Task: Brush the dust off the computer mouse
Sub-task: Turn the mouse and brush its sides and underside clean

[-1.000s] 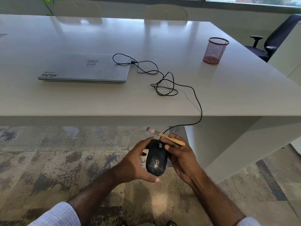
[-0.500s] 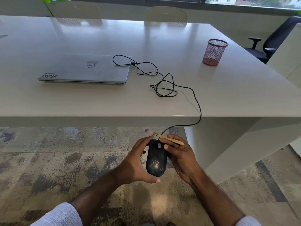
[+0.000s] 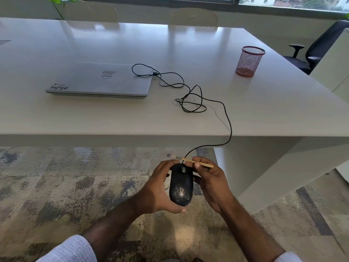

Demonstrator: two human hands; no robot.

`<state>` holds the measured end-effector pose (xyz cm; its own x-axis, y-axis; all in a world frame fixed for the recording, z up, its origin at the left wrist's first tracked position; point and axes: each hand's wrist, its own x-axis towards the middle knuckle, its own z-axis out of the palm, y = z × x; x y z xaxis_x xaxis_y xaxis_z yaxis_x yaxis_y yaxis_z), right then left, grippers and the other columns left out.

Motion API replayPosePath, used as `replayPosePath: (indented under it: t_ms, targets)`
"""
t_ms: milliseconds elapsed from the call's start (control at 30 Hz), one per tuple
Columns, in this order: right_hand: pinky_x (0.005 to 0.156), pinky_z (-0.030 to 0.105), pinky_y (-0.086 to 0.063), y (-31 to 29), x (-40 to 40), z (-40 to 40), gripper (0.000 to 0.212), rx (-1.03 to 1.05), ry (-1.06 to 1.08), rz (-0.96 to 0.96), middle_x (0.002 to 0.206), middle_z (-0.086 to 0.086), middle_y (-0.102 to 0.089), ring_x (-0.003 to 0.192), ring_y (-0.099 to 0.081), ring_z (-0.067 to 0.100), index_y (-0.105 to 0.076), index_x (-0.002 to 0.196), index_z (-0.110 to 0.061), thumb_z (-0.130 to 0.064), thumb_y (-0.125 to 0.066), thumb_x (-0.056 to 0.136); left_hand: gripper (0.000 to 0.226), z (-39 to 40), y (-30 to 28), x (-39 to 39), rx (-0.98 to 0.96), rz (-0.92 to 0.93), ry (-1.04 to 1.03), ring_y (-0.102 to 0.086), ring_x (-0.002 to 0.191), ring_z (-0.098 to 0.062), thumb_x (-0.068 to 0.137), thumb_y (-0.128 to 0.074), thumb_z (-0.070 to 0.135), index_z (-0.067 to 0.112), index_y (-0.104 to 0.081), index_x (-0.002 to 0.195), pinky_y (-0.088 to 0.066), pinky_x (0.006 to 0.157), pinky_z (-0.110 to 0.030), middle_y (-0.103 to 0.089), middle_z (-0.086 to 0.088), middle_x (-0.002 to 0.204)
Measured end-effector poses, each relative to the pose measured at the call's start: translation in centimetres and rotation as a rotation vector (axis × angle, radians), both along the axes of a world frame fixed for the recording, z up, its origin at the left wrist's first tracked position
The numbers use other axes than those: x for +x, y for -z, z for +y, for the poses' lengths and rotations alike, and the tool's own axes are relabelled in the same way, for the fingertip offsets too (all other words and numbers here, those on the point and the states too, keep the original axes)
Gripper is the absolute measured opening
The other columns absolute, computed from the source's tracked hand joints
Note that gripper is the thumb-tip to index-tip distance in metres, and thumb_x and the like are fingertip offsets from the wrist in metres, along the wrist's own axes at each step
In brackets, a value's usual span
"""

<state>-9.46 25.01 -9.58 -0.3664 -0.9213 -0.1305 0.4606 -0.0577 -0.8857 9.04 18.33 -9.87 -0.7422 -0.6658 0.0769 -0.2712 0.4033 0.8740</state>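
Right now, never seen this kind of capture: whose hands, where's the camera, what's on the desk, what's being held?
There is no machine here. A person wears one wide-angle camera on the head, looking forward and down, so the single picture shows their own two arms from above.

The left hand grips a black computer mouse below and in front of the table's near edge, above the carpet. Pale dust specks show on the mouse's near end. The right hand pinches a small brush with a wooden handle; its bristle tip points left, past the front of the mouse, not on it.

The mouse's cable runs up over the white table in loose loops to a closed silver laptop. A red mesh cup stands further right.
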Motion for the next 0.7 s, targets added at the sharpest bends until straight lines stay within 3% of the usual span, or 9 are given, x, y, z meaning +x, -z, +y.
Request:
replayPosePath:
  t_ms: [100, 233, 400, 467, 600, 700]
  targets:
    - [0.08, 0.038, -0.061, -0.6, -0.2, 0.3, 0.024, 0.011, 0.027, 0.084, 0.105, 0.019, -0.077, 0.107, -0.072, 0.031, -0.068, 0.111, -0.005, -0.017, -0.062, 0.091, 0.119, -0.1, 0.3, 0.1, -0.002, 0.0, -0.013, -0.036, 0.135, -0.003, 0.042, -0.098, 0.04, 0.049, -0.03, 0.139, -0.034, 0.111, -0.021, -0.033, 0.021, 0.141]
    - [0.072, 0.035, -0.061, -1.8, -0.8, 0.5, 0.023, -0.003, 0.117, 0.31, 0.099, 0.017, -0.077, 0.098, -0.073, 0.032, -0.07, 0.108, -0.008, -0.022, -0.057, 0.097, 0.117, -0.2, 0.7, 0.5, 0.004, 0.015, -0.027, -0.036, 0.134, -0.001, 0.041, -0.098, 0.039, 0.06, -0.029, 0.134, -0.032, 0.107, -0.013, -0.033, 0.023, 0.14]
    - [0.067, 0.029, -0.058, -3.8, -1.5, 1.3, 0.012, -0.083, 0.137, 0.604, 0.091, 0.006, -0.075, 0.086, -0.073, 0.024, -0.071, 0.098, -0.033, -0.03, -0.059, 0.1, 0.12, -0.2, 1.0, 0.9, 0.018, 0.026, -0.05, -0.037, 0.134, -0.004, 0.04, -0.098, 0.039, 0.046, -0.032, 0.14, -0.033, 0.108, -0.017, -0.032, 0.022, 0.141]
    - [0.063, 0.033, -0.058, -4.4, -1.5, 1.6, 0.011, -0.093, 0.108, 0.721, 0.086, 0.002, -0.073, 0.08, -0.071, 0.023, -0.068, 0.094, -0.038, -0.032, -0.058, 0.095, 0.122, -0.2, 1.1, 1.0, 0.024, 0.024, -0.058, -0.037, 0.134, -0.005, 0.04, -0.098, 0.036, 0.039, -0.032, 0.143, -0.033, 0.108, -0.017, -0.032, 0.02, 0.142]
    - [0.053, 0.05, -0.044, -4.9, -1.1, 2.1, 0.012, -0.137, -0.01, 0.81, 0.073, 0.014, -0.06, 0.062, -0.052, 0.037, -0.064, 0.084, -0.027, -0.028, -0.052, 0.087, 0.124, -0.1, 1.1, 1.0, 0.024, 0.036, -0.074, -0.038, 0.133, -0.004, 0.041, -0.1, 0.029, 0.033, -0.033, 0.145, -0.033, 0.106, -0.015, -0.032, 0.017, 0.143]
    - [0.051, 0.037, -0.043, -5.1, -1.2, 2.3, 0.015, -0.159, -0.075, 0.771, 0.073, 0.013, -0.061, 0.063, -0.053, 0.033, -0.065, 0.08, -0.021, -0.021, -0.05, 0.082, 0.124, -0.1, 1.3, 1.1, 0.03, 0.034, -0.083, -0.038, 0.133, -0.004, 0.042, -0.101, 0.025, 0.031, -0.033, 0.145, -0.032, 0.105, -0.011, -0.033, 0.015, 0.144]
